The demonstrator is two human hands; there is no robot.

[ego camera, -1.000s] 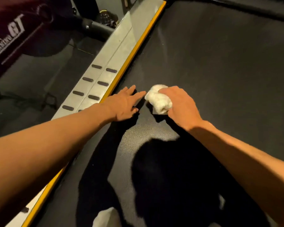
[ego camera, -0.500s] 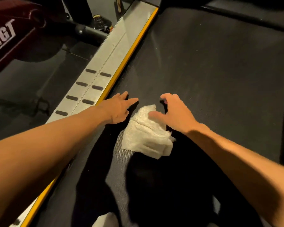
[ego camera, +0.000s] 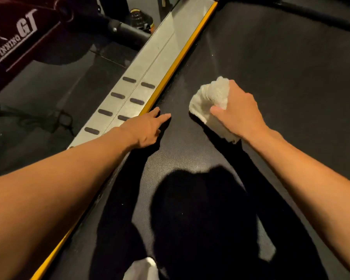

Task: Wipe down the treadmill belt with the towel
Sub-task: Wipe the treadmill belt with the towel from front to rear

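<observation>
Head view: right hand (ego camera: 237, 113) is fisted around the bunched white towel (ego camera: 211, 98), pressing it on the treadmill belt (ego camera: 281, 67). The wad sticks out at 11 o'clock from the knuckles, long axis 11–5. Left hand (ego camera: 147, 129) lies flat and empty at 9 o'clock by the yellow edge strip (ego camera: 181, 55); the right is nearer. The maroon frame (ego camera: 18, 35) reads "SPINNING GT", first letter unclear.

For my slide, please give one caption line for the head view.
Right hand presses a bunched white towel on the treadmill belt; left hand rests flat beside.
</observation>
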